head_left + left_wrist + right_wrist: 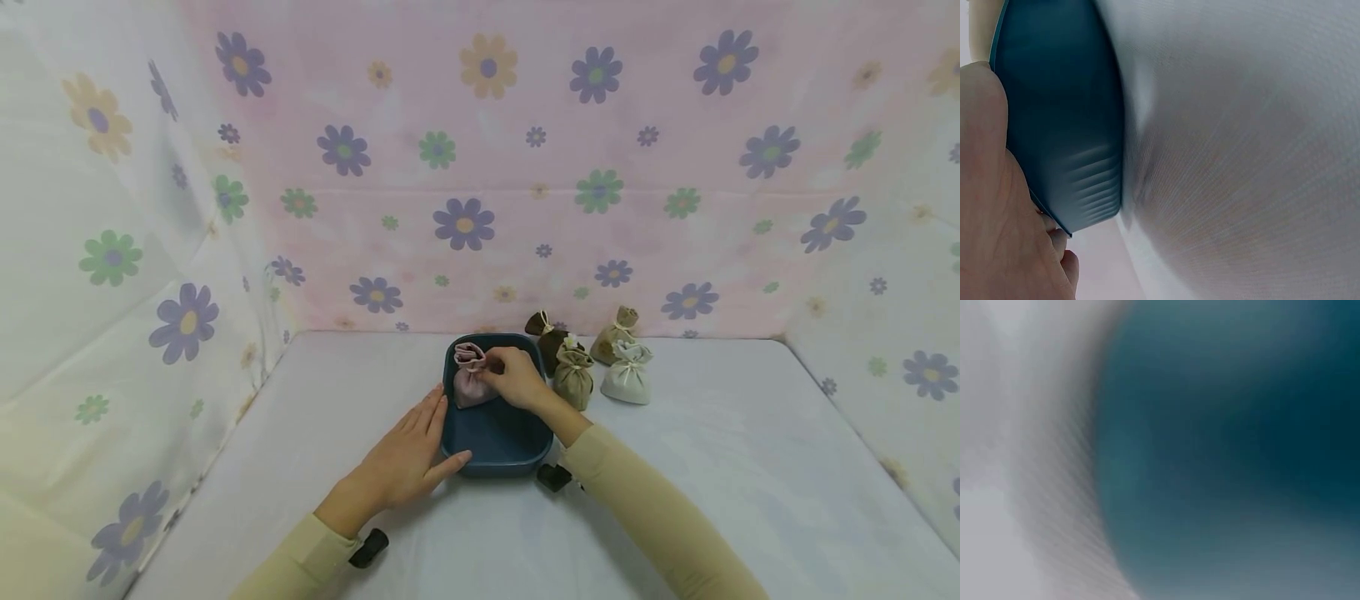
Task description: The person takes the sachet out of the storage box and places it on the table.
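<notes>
A dark teal bin (pixel 495 437) stands on the white table. Inside its far left part sits a dusty pink drawstring pouch (pixel 471 390), upright with its gathered top up. My right hand (pixel 517 379) reaches over the bin's right side and pinches the pouch near its neck. My left hand (pixel 401 454) rests against the bin's left side with straight fingers, the thumb by the near left corner. In the left wrist view the hand (pixel 997 206) touches the rim of the bin (pixel 1063 119). The right wrist view shows only the blurred bin (pixel 1210 456), no fingers.
Just right of the bin stand a dark brown pouch (pixel 551 346), an olive pouch (pixel 573 383), a tan patterned pouch (pixel 611 340) and a white pouch (pixel 627 379). A flowered pink cloth (pixel 525 275) hangs behind the table, with white flowered cloth at both sides.
</notes>
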Motion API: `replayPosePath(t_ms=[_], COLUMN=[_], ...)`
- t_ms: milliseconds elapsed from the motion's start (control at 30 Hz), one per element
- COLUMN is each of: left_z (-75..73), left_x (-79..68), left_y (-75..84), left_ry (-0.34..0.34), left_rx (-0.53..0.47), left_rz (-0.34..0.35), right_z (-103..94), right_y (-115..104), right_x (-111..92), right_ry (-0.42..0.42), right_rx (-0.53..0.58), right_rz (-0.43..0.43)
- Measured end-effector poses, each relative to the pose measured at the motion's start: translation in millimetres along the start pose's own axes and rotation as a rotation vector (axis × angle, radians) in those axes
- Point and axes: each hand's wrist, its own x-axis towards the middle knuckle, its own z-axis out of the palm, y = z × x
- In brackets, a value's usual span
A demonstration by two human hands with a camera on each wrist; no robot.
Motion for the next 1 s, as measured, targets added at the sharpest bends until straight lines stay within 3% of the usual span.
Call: replayPosePath(t_ms=[200,533,767,1000], left_z=[0.2,2.0,2.3,2.2], left_x=[-0.1,0.5,0.9,0.6], left_y=[1.1,-0.9,-1.9,-1.6], left_ry=[0.009,0.033,-0.035,-0.037], left_rx=[-0.015,-0.021,-0.009,-0.012], left_rz=[0.008,0.006,-0.022,-0.015], right_z=[-12.3,-52.8,-84.0,-115.3], right_y=[-9,-28,-22,-13], right_x=[-9,-38,-61,-92], right_ry=[0.020,0.102,0.138,0.146], right_rx=[0.031,0.111,0.118,0.124], right_rz=[-0.025,-0.027,-0.010,0.038])
